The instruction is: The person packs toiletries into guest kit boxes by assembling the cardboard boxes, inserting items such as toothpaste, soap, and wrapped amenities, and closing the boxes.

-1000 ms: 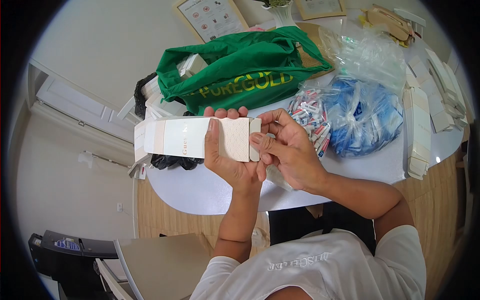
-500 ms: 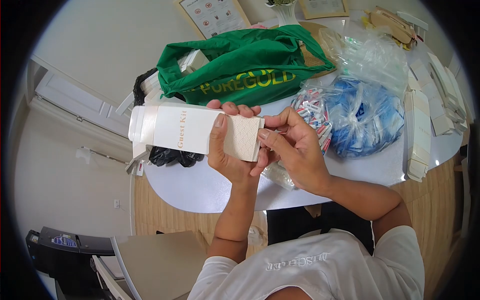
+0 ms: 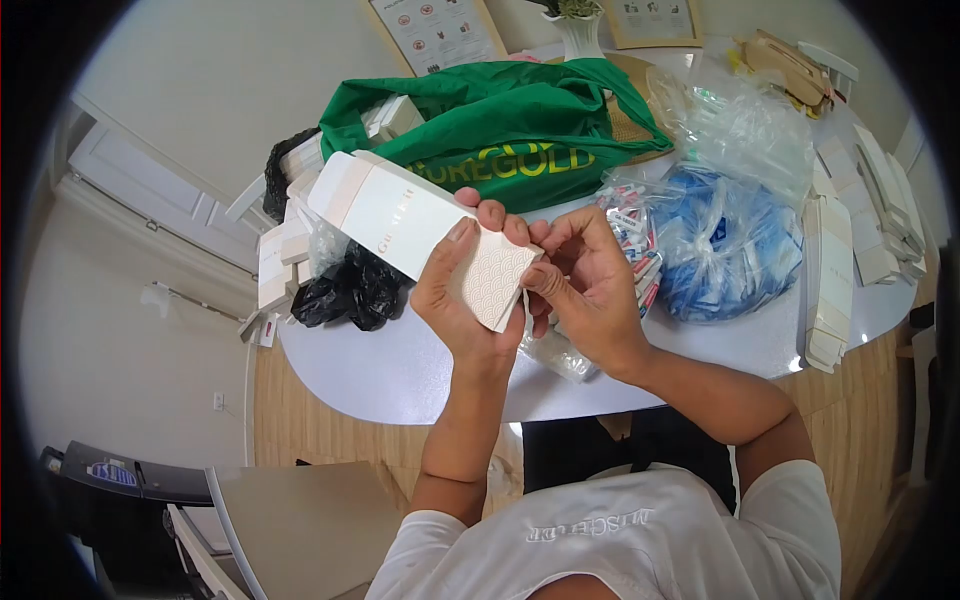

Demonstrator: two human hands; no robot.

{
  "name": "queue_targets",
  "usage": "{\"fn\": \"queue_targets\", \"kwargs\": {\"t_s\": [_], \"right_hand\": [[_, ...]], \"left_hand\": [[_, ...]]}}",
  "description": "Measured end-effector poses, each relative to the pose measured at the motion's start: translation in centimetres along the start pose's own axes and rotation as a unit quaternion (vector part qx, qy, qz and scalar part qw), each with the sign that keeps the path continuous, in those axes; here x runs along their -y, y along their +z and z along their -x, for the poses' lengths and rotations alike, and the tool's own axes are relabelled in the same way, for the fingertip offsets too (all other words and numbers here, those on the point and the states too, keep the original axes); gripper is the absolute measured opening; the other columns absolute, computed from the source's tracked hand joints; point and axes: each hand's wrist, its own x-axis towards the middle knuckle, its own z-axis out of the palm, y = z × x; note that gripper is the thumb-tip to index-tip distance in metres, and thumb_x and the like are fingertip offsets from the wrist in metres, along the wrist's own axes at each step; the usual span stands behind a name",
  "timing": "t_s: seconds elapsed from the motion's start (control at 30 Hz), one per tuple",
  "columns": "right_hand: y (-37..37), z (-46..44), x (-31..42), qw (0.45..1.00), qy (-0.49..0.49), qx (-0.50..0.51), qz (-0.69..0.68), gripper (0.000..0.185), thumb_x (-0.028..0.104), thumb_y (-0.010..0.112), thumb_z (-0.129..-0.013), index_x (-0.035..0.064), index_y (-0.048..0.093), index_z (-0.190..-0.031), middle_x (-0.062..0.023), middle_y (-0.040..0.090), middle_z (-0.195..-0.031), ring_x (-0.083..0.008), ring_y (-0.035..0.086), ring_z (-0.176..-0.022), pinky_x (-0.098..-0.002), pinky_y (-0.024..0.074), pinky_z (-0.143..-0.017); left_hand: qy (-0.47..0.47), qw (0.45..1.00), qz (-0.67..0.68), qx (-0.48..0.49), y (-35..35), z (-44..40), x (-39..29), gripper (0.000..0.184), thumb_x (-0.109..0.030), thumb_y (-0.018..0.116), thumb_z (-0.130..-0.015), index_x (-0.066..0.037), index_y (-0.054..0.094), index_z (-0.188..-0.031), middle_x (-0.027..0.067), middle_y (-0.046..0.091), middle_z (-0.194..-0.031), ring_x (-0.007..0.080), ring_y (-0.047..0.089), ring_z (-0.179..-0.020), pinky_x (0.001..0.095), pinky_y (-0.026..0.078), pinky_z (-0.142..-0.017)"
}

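A white cardboard box [image 3: 385,215] printed "Guest Kit" is held up over the table, tilted, with its far end up and left. Its near part has a cream scale pattern. My left hand [image 3: 462,290] wraps round this patterned part, thumb on top and fingertips over the far edge. At the box's near end my right hand [image 3: 598,300] is closed, thumb and fingers pinching at the end edge. Whether a flap lies between those fingertips is hidden.
Behind the hands lies a green cloth bag [image 3: 500,130] with white boxes inside. To the right sit a clear bag of toothpaste-like tubes [image 3: 632,225] and a bag of blue packets [image 3: 725,245]. Flattened boxes [image 3: 828,290] line the right edge; a black plastic bag [image 3: 355,290] lies left.
The box has swung so its far end points higher, and its near end has dipped. Both hands keep their hold. The view has shifted slightly.
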Motion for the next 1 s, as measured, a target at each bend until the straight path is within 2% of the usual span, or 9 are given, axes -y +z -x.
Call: {"fn": "queue_targets", "kwargs": {"t_s": [0.1,0.17,0.27,0.33,0.57,0.67,0.7,0.8,1.0], "right_hand": [[0.0,0.0,-0.7,1.000,-0.003,-0.012,0.012,0.035,0.008,0.069,-0.083,0.0063,0.038,-0.101,-0.0032,0.050,-0.090,-0.0060,0.053,-0.076,-0.0191,0.0478,-0.051],[-0.3,-0.4,-1.5,0.990,-0.094,0.068,0.075,0.045,0.006,0.074,-0.077,0.0074,0.037,-0.103,-0.0029,0.048,-0.093,-0.0068,0.049,-0.078,-0.0222,0.0479,-0.062],[0.1,-0.2,-1.6,0.993,-0.071,0.036,0.088,0.053,0.005,0.078,-0.072,0.0074,0.036,-0.105,-0.0034,0.046,-0.098,-0.0077,0.046,-0.079,-0.0243,0.0462,-0.068],[0.2,-0.1,-1.7,0.988,-0.098,0.030,0.115,0.053,0.005,0.078,-0.072,0.0069,0.036,-0.104,-0.0041,0.046,-0.098,-0.0077,0.046,-0.078,-0.0235,0.0457,-0.067],[0.1,0.5,-2.6,0.967,-0.197,-0.003,0.161,0.051,0.004,0.076,-0.074,0.0056,0.034,-0.103,-0.0065,0.047,-0.099,-0.0077,0.047,-0.073,-0.0222,0.0444,-0.064],[-0.2,0.5,-2.9,0.963,-0.207,-0.006,0.171,0.051,0.006,0.076,-0.075,0.0064,0.034,-0.104,-0.0068,0.046,-0.099,-0.0079,0.048,-0.073,-0.0225,0.0446,-0.063],[-0.2,0.5,-2.9,0.965,-0.203,-0.005,0.169,0.050,0.006,0.075,-0.076,0.0066,0.034,-0.104,-0.0068,0.046,-0.099,-0.0081,0.048,-0.073,-0.0226,0.0447,-0.063],[-0.1,0.5,-3.3,0.973,-0.186,-0.009,0.134,0.048,0.006,0.074,-0.077,0.0071,0.034,-0.103,-0.0060,0.046,-0.099,-0.0067,0.047,-0.075,-0.0223,0.0447,-0.063],[-0.7,0.1,-2.6,0.984,-0.128,0.009,0.125,0.044,0.003,0.074,-0.076,0.0060,0.035,-0.098,-0.0057,0.050,-0.088,-0.0093,0.054,-0.073,-0.0263,0.0466,-0.064]], "left_hand": [[-0.038,0.998,0.037,-0.022,-0.4,-0.3,-0.3,0.034,-0.014,0.054,-0.081,0.002,0.044,-0.110,0.0111,0.050,-0.084,0.0243,0.052,-0.074,0.0413,0.047,-0.078],[-0.038,0.997,0.059,-0.032,-0.4,-0.5,-1.0,0.034,-0.013,0.055,-0.081,0.002,0.044,-0.110,0.0113,0.050,-0.084,0.0243,0.053,-0.074,0.0404,0.048,-0.076],[-0.050,0.996,0.065,-0.034,-0.6,-0.7,-1.2,0.035,-0.013,0.055,-0.080,0.002,0.045,-0.110,0.0116,0.051,-0.084,0.0241,0.054,-0.075,0.0384,0.050,-0.072],[-0.059,0.997,0.036,-0.034,-0.7,-0.6,-1.0,0.035,-0.014,0.055,-0.081,0.002,0.045,-0.110,0.0116,0.051,-0.085,0.0235,0.055,-0.075,0.0349,0.052,-0.061],[-0.066,0.997,0.025,0.030,-0.5,-0.2,-0.5,0.033,-0.017,0.052,-0.083,0.001,0.044,-0.111,0.0120,0.052,-0.086,0.0239,0.056,-0.074,0.0349,0.051,-0.054],[-0.028,0.999,-0.031,0.017,0.0,0.1,-0.3,0.034,-0.017,0.051,-0.083,0.002,0.044,-0.111,0.0118,0.052,-0.086,0.0251,0.057,-0.075,0.0408,0.054,-0.072],[-0.033,0.999,-0.027,0.019,0.1,0.1,-0.2,0.034,-0.017,0.051,-0.083,0.002,0.044,-0.111,0.0118,0.052,-0.086,0.0251,0.057,-0.075,0.0408,0.054,-0.072],[-0.035,0.999,-0.018,0.034,-0.2,0.0,0.0,0.038,-0.015,0.053,-0.081,0.004,0.044,-0.113,0.0118,0.050,-0.086,0.0242,0.053,-0.077,0.0452,0.047,-0.089],[-0.015,0.999,-0.009,0.039,-0.6,-0.3,0.3,0.038,-0.013,0.052,-0.081,0.005,0.043,-0.114,0.0125,0.049,-0.088,0.0251,0.052,-0.077,0.0423,0.047,-0.085]]}}
